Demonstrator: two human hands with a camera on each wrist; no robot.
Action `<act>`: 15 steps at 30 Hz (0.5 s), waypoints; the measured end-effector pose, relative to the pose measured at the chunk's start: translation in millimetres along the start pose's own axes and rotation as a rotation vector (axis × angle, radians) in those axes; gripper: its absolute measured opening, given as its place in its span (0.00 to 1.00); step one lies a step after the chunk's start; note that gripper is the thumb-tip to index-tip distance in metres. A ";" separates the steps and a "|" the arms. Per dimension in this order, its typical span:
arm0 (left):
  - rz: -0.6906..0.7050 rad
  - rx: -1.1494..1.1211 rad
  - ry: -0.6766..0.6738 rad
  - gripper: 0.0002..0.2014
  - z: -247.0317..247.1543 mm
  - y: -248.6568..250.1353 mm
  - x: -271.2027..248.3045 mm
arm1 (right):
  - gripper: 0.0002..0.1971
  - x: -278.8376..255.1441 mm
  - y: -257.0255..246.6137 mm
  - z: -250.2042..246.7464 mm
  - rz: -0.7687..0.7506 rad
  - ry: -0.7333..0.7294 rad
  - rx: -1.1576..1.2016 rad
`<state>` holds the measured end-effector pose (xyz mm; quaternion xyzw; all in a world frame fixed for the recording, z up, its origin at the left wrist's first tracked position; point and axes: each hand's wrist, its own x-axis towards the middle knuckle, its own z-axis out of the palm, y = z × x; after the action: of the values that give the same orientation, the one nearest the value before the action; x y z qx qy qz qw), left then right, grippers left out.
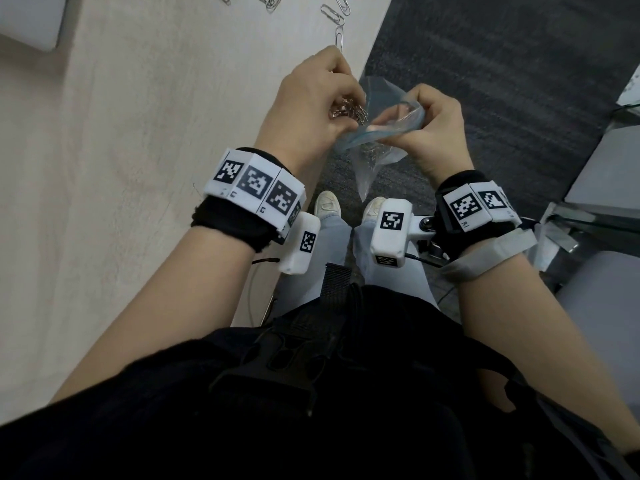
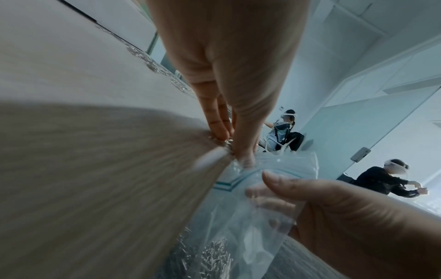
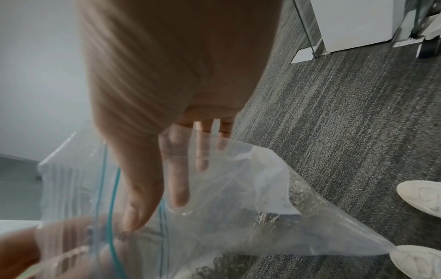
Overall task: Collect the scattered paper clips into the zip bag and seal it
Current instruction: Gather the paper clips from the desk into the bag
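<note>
My left hand (image 1: pixel 346 109) grips a bunch of silver paper clips (image 1: pixel 348 111) at the right edge of the pale table (image 1: pixel 156 133). Its fingertips (image 2: pixel 220 132) press the clips against that edge. Just right of it and off the table, my right hand (image 1: pixel 426 119) pinches the mouth of the clear zip bag (image 1: pixel 375 161), which has a teal zip strip. The thumb (image 3: pixel 140 203) lies on one side of the rim and the fingers behind the film. The bag hangs over the floor with several clips (image 3: pixel 298 192) inside. More loose clips (image 1: pixel 337 15) lie at the table's far end.
A white flat device (image 1: pixel 27 19) sits at the table's far left corner. Dark carpet (image 1: pixel 502 81) lies right of the table, with my white shoes (image 1: pixel 327 206) below the bag. Glass partitions (image 1: pixel 595 216) stand at the right. Two other people (image 2: pixel 284 132) work in the background.
</note>
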<state>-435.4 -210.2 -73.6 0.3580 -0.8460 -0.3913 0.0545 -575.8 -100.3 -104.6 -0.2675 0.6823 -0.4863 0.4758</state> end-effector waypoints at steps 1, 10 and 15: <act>0.004 -0.007 -0.009 0.12 0.6 1.3 0.5 | 0.20 -0.1 0.2 -0.3 0.003 0.000 0.000; -0.040 -0.149 0.167 0.12 -21.8 -6.5 -6.3 | 0.20 2.2 1.4 -2.4 0.009 -0.010 0.002; -0.154 -0.128 0.370 0.11 -36.4 -27.5 -5.4 | 0.20 4.9 0.9 -4.3 0.014 -0.003 0.006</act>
<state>-402.3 -241.4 -66.7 0.4834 -0.7650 -0.3748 0.2014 -581.5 -102.3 -107.0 -0.2621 0.6820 -0.4848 0.4808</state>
